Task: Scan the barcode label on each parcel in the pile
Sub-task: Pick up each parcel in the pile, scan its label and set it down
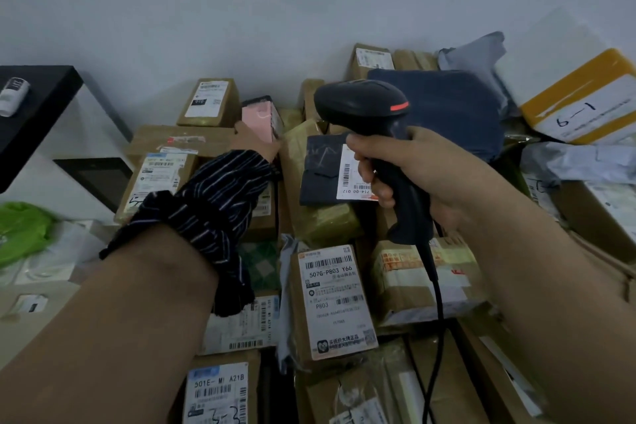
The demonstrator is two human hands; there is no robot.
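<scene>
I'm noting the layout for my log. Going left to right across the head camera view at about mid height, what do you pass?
Green bag → striped sleeve → black scanner → right hand gripping its handle → yellow parcel marked 6-1.

I read "507G-P803 Y66" and "P803" on the brown box [332,299], "501E- M1 A21B" on the bottom box [218,389], handwritten "6—1" on the yellow parcel [581,89], and "714-00 012" on the dark bag [321,169].
</scene>
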